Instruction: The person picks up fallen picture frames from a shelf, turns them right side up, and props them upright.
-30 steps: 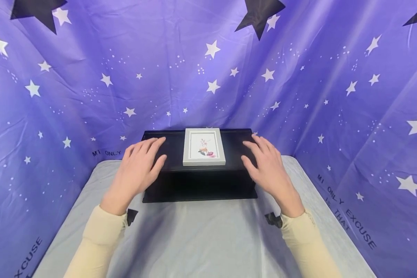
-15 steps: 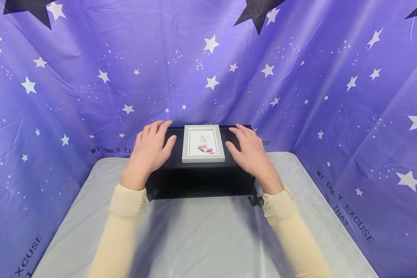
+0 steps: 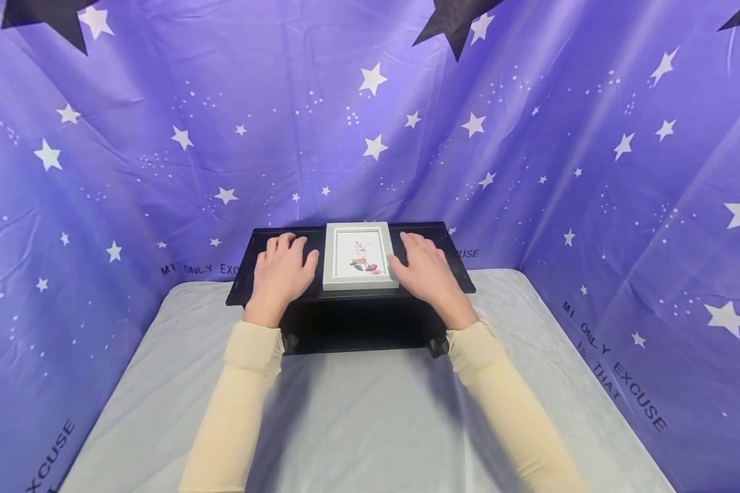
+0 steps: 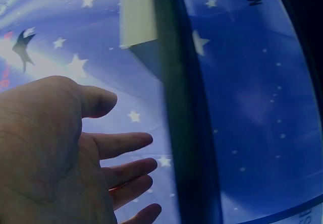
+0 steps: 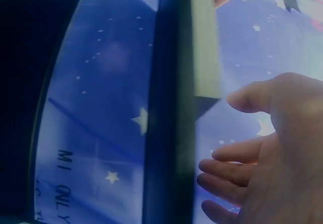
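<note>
In the head view, a light grey-white picture frame [image 3: 331, 263] with a small plant picture lies flat, face up, on the top of a black open-fronted shelf [image 3: 240, 277]. My left hand [image 3: 279, 274] hovers over the shelf top left of the frame, fingers spread and lightly bent. On the other side is my right hand [image 3: 428, 274], its thumb tip right at the frame's right edge. Both wrist views show the board's front edge [image 4: 184, 113] and a corner of the frame [image 5: 207, 47], with relaxed fingers and bare palms.
The shelf stands at the back of a table with a pale grey cloth [image 3: 370, 424]. Close behind it hangs a purple curtain [image 3: 296, 137] printed with stars, which also runs along both sides.
Both hands have come inward and forward from the shelf's ends towards the frame, the right ending nearer to it. The frame and shelf stay in place.
</note>
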A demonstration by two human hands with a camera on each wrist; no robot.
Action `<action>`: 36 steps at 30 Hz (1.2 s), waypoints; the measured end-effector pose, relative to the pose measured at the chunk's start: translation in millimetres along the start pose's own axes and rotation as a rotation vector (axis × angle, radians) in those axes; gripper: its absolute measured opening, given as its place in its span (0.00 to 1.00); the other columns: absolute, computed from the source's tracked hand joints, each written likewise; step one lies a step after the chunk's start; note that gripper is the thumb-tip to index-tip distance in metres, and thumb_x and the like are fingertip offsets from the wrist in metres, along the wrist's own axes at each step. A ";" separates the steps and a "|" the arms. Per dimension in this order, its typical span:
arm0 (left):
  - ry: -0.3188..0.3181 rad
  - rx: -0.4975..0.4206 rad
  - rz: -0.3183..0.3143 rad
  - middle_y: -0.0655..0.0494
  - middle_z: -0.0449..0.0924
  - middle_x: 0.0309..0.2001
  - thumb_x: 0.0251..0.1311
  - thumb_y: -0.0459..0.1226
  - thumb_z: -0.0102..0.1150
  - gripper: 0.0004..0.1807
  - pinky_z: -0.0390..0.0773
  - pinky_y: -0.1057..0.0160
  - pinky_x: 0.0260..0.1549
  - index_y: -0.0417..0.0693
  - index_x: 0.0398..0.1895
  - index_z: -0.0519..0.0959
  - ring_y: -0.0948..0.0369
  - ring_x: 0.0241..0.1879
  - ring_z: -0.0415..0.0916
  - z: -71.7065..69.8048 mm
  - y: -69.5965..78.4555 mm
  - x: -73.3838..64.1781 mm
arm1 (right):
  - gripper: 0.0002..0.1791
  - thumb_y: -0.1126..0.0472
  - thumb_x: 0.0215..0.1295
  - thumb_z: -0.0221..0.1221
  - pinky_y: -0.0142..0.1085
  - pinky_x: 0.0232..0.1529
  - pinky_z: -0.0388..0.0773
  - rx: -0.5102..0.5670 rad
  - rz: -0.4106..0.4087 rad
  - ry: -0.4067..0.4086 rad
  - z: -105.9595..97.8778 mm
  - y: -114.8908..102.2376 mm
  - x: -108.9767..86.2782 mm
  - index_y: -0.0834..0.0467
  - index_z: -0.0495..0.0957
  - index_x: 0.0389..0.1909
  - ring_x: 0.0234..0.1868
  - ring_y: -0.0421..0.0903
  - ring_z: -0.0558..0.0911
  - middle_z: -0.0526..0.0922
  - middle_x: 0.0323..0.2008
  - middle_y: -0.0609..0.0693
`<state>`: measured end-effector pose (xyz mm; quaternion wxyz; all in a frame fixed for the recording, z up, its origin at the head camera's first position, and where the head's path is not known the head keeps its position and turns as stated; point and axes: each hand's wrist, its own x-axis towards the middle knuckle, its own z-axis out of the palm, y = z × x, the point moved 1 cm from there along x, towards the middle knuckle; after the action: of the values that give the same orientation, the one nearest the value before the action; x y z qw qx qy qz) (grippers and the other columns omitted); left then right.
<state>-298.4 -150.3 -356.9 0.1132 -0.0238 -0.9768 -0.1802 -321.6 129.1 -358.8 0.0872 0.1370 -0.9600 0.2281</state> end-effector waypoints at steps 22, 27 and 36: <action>-0.068 -0.058 -0.006 0.41 0.62 0.80 0.83 0.58 0.34 0.34 0.58 0.35 0.76 0.49 0.76 0.75 0.41 0.80 0.53 30.0 -5.1 0.8 | 0.30 0.46 0.83 0.42 0.60 0.74 0.62 0.012 0.020 0.003 20.5 10.6 3.1 0.57 0.79 0.71 0.80 0.59 0.67 0.72 0.78 0.57; -0.082 -0.108 0.015 0.41 0.64 0.80 0.82 0.60 0.36 0.35 0.58 0.35 0.76 0.52 0.76 0.76 0.42 0.80 0.54 31.6 -2.5 0.8 | 0.30 0.46 0.83 0.42 0.60 0.73 0.62 0.033 0.025 0.000 21.2 10.9 1.6 0.57 0.80 0.70 0.79 0.59 0.67 0.73 0.77 0.55; -0.116 -0.152 0.043 0.40 0.64 0.80 0.81 0.58 0.40 0.36 0.59 0.34 0.76 0.44 0.77 0.75 0.41 0.80 0.55 31.0 1.0 2.1 | 0.31 0.45 0.81 0.44 0.60 0.74 0.61 0.054 0.020 -0.011 21.3 9.3 2.9 0.60 0.80 0.69 0.79 0.59 0.67 0.75 0.76 0.56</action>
<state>-306.9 -138.3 -384.3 0.0579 -0.0637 -0.9645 -0.2495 -329.3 126.5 -380.7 0.0757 0.1308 -0.9553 0.2541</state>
